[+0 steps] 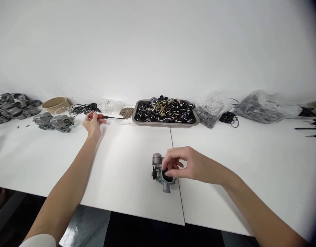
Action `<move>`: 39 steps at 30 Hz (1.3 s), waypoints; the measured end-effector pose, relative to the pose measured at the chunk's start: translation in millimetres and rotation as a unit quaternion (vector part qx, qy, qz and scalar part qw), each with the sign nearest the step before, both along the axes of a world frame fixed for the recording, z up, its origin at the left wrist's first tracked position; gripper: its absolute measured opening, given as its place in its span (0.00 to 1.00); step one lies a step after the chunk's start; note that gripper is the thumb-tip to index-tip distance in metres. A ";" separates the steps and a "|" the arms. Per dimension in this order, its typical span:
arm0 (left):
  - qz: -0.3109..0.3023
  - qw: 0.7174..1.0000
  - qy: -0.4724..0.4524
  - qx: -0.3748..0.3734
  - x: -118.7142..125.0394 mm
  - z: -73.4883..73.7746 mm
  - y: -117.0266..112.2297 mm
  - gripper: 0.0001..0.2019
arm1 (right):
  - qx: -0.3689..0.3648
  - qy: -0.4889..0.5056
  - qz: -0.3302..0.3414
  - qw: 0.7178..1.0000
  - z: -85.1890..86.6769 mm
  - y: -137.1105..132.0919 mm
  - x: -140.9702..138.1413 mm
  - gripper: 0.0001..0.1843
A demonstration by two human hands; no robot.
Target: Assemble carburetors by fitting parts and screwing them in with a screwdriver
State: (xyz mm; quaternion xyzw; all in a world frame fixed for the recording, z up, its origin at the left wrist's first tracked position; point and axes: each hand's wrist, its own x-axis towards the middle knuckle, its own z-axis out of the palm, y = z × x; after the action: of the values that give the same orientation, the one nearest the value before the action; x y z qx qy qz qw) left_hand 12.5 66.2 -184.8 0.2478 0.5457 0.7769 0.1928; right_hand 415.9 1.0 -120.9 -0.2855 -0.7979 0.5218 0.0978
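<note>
A small grey metal casting [160,174], like a carburettor body, stands on the white table near the front edge. My right hand [185,164] rests on its right side, fingers curled and pinched on a black round part at its top. Far to the left my left hand [93,124] is closed round the red handle of a screwdriver [104,117], whose dark shaft points right along the table.
A metal tray [165,124] of black and brass small parts sits at the back centre beside a heap of small brass pieces [126,112]. Grey castings [53,121], black rings [83,109] and a tan bowl [55,103] lie left. Plastic bags of parts [263,107] lie right.
</note>
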 end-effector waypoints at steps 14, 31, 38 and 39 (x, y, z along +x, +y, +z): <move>0.013 1.000 0.019 0.018 -5.9 2.0 -0.9 0.13 | -0.065 -0.007 0.016 0.998 -1.6 4.3 -5.1 0.02; 0.003 0.995 0.067 0.072 -0.8 14.8 -5.9 0.14 | -0.093 0.041 -0.136 0.985 -30.4 29.8 -4.6 0.18; 0.002 0.993 0.089 0.074 2.8 17.7 -7.8 0.16 | -0.104 0.052 -0.125 0.985 -32.9 30.2 -4.1 0.16; 0.001 0.993 0.094 0.071 3.2 17.8 -7.9 0.16 | -0.102 0.051 -0.126 0.985 -32.7 30.2 -4.2 0.16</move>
State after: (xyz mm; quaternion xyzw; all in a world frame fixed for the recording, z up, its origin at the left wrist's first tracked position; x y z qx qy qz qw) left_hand 15.7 58.3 -167.0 0.3322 0.5051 0.7871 0.1223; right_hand 411.7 31.2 -153.7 -0.3646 -0.6919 0.5984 0.1737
